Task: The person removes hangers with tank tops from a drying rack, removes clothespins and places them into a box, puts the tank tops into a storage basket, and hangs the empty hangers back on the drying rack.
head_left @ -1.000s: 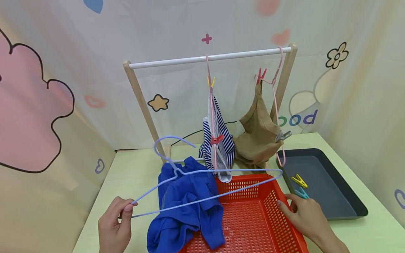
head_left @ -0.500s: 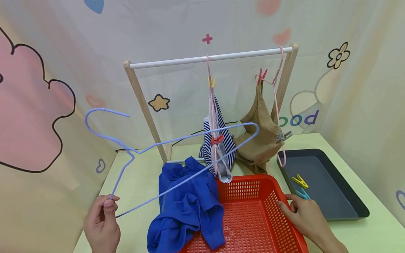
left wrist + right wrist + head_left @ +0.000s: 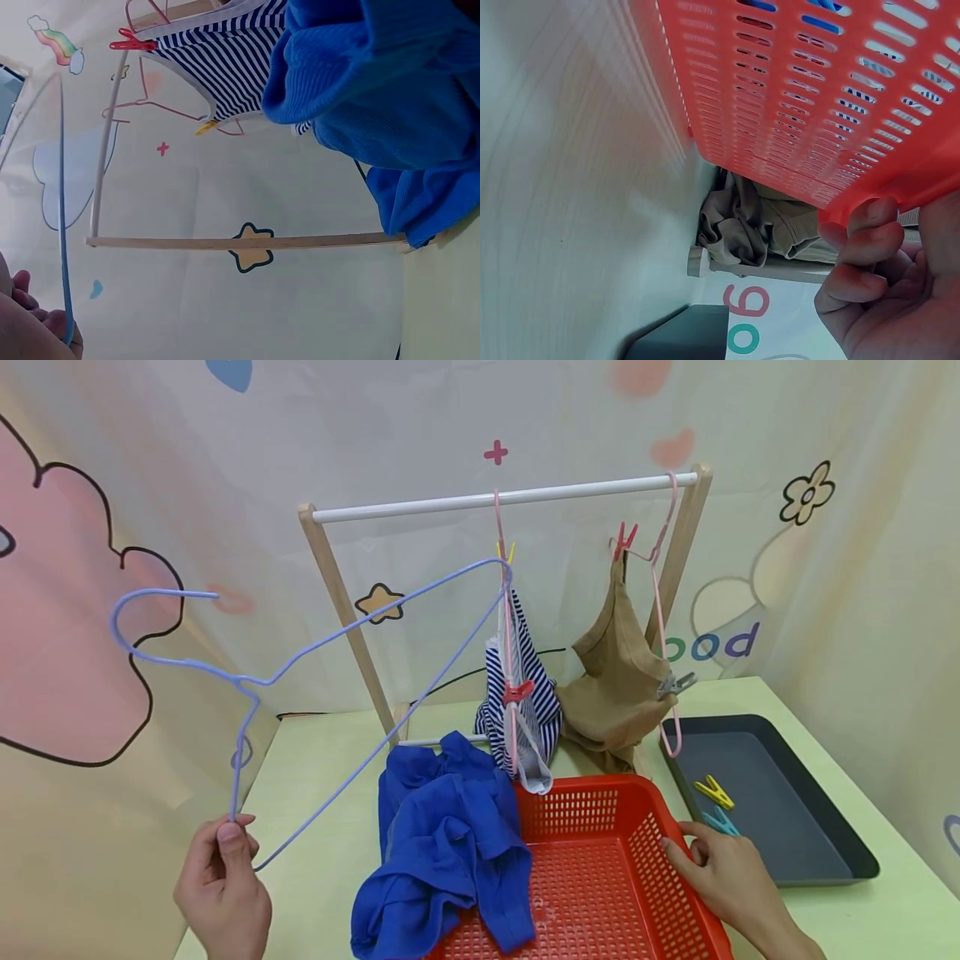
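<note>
My left hand (image 3: pixel 225 889) pinches a lower corner of a blue clothes hanger (image 3: pixel 238 679) between thumb and fingers. The hanger is raised and tilted, hook to the left, its far end overlapping the striped garment. In the left wrist view part of the hand shows at the lower left with the hanger (image 3: pixel 63 225) rising from it. At the basket's right side my right hand (image 3: pixel 723 868) grips the rim of the red plastic basket (image 3: pixel 626 789), thumb on the inner side. A crumpled blue garment (image 3: pixel 450 835) drapes over the basket's left side.
Behind stands a wooden rack with a white rail (image 3: pixel 412 503). On pink hangers hang a striped garment (image 3: pixel 532 668) and a brown garment (image 3: pixel 615 668), both clipped with pegs. At right a dark tray (image 3: pixel 780 793) holds a yellow clothespin (image 3: pixel 714 792) and a light-blue clothespin (image 3: pixel 720 821).
My left hand has moved left with the hanger, which has swung upward so its far end rises from over the basket to the striped garment's top. The right hand has stayed on the basket rim.
</note>
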{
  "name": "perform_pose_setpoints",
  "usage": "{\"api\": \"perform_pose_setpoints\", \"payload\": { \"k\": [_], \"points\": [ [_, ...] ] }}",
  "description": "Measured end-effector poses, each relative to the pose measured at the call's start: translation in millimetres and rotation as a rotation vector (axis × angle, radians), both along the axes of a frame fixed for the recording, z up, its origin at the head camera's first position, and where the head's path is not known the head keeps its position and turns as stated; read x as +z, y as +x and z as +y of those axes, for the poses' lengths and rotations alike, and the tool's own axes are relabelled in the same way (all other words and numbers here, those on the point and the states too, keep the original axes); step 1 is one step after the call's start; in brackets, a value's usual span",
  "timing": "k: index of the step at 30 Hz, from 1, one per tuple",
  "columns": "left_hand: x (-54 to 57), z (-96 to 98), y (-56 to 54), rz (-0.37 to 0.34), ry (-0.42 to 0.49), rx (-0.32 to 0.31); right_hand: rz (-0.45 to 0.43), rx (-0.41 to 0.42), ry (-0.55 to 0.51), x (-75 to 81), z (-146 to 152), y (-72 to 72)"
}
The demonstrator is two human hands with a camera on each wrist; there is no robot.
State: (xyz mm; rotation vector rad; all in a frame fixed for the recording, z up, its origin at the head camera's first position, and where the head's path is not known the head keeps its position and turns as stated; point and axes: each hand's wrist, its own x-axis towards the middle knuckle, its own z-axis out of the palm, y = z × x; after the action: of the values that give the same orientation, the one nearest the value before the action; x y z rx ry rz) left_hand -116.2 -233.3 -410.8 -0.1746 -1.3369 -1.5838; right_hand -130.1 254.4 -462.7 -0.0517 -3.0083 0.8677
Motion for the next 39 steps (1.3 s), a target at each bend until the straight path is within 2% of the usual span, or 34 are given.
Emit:
{"api": "perform_pose_setpoints", "payload": {
  "k": [6, 10, 15, 22, 26, 32, 39],
  "points": [
    [5.3, -0.7, -1.1, -0.131, -0.072, 0.145, 0.006, -0.005, 0.017, -0.7, 0, 1.0],
    [7.5, -0.5, -2.5, -0.184, -0.12, 0.19, 0.01, -0.01, 0.018, -0.5, -1, 2.2],
    [9.2, 2.2, -5.6, -0.201, -0.176, 0.168, 0.026, -0.005, 0.017, 0.0, -1, 0.9],
    [17.9, 10.9, -9.6, -0.338, -0.267, 0.143, 0.013, 0.0, 0.013, 0.5, -1, -0.8],
    [21.9, 17.7, -18.0, -0.352, -0.304, 0.118, 0.003, -0.002, 0.011, 0.6, 0, -0.6],
    [28.7, 29.0, -28.9, -0.351, -0.304, 0.077, -0.007, -0.005, 0.011, 1.4, -2, -0.5],
    [35.0, 39.1, -43.3, -0.365, -0.325, 0.069, -0.032, -0.028, -0.013, 2.8, -2, -0.5]
  ]
}}
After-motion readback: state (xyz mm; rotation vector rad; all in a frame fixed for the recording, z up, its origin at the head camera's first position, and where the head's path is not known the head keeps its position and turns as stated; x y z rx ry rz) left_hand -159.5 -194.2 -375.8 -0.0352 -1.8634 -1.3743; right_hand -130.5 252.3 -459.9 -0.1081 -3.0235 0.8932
